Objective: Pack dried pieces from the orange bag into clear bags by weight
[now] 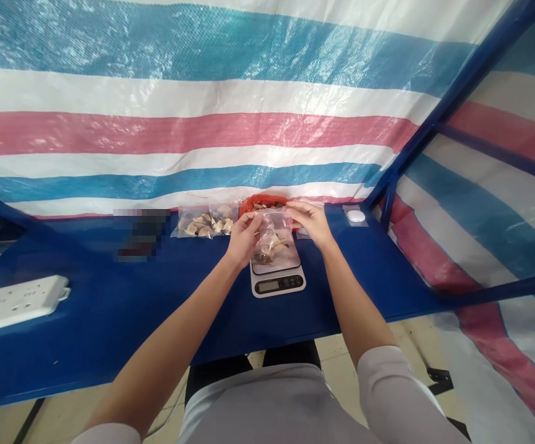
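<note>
Between both hands hangs a clear zip bag (274, 242) with pale brown dried pieces in its lower part. My left hand (245, 237) pinches the bag's upper left corner, and the fingers of my right hand (311, 221) close on its upper right corner. Below and behind the bag is a white digital kitchen scale (256, 285) with a small display and buttons; whether the bag rests on it I cannot tell. Just beyond my hands stands an open red plastic bag (249, 202) holding more brownish pieces, partly hidden by the zip bag and hands.
Filled clear bags (205, 223) lie left of the red bag. A small clear packet with a round white item (355, 216) is at the right. On the blue table (156, 308) a white power strip (22, 302) lies far left. A striped tarp (203, 98) hangs behind; blue metal posts (390, 200) stand right.
</note>
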A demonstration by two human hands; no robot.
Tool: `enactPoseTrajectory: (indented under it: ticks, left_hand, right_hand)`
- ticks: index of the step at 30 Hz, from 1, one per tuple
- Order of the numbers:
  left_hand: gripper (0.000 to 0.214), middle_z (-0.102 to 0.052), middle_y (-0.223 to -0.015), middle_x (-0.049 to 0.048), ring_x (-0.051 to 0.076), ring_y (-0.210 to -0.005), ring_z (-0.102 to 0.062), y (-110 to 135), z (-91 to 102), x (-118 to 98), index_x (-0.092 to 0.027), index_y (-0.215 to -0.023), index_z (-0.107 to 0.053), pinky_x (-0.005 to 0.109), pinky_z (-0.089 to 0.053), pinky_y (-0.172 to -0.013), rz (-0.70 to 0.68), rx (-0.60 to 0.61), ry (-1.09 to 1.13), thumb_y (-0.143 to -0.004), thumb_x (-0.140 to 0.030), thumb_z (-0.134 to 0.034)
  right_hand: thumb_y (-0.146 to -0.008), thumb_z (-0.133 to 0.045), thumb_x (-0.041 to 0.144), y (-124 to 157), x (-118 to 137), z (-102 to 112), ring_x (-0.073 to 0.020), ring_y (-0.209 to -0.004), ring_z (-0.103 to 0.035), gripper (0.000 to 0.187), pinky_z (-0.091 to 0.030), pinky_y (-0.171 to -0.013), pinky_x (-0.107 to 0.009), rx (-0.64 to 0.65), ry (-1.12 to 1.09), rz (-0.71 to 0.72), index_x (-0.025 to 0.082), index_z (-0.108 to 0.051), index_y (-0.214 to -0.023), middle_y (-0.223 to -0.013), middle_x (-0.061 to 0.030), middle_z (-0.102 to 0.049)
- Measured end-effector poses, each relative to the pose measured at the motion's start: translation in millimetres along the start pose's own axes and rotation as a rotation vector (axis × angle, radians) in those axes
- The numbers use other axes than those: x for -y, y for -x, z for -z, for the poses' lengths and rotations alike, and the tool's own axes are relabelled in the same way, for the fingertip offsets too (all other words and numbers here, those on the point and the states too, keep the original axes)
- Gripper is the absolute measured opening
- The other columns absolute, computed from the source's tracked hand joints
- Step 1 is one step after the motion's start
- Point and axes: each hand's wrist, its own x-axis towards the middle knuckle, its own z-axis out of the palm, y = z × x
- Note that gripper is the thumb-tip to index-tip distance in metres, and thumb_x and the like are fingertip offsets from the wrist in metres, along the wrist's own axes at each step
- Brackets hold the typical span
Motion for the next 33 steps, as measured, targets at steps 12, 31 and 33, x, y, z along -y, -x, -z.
enactPoseTrajectory:
  ticks: [12,31,33]
  left_hand:
    - [0.040,-0.067,-0.068,0.0001,0.012,-0.061,-0.059,-7.3,21.6,12.5,-0.017,-0.075,-0.070,0.025,-0.047,-0.058,-0.044,-0.024,-0.242,-0.069,-0.055,-0.083]
    - [0.031,-0.067,-0.064,0.0005,0.012,-0.055,-0.056,-2.6,45.5,15.1,-0.018,-0.073,-0.076,0.025,-0.048,-0.052,-0.074,-0.022,-0.222,-0.069,-0.047,-0.086]
    - [0.031,-0.067,-0.064,0.0003,0.011,-0.054,-0.056,-2.1,44.8,14.6,-0.018,-0.073,-0.075,0.024,-0.047,-0.050,-0.038,-0.013,-0.180,-0.068,-0.046,-0.087]
  right_hand:
    - [-0.064,-0.082,0.060,5.8,-21.9,-22.9,-0.0211,-0.076,-0.072,0.043,-0.061,-0.065,-0.032,-0.051,-0.125,-0.134,0.020,-0.075,-0.080,-0.078,-0.0021,-0.075]
    - [-0.062,-0.083,0.059,16.2,-28.9,-23.4,-0.0164,-0.062,-0.070,0.041,-0.060,-0.056,-0.028,-0.076,-0.152,-0.163,0.021,-0.072,-0.072,-0.068,-0.0002,-0.072]
    - [-0.064,-0.082,0.060,17.3,-29.9,-23.2,-0.0162,-0.062,-0.070,0.040,-0.060,-0.056,-0.027,-0.075,-0.133,-0.155,0.022,-0.072,-0.072,-0.067,0.0001,-0.072]
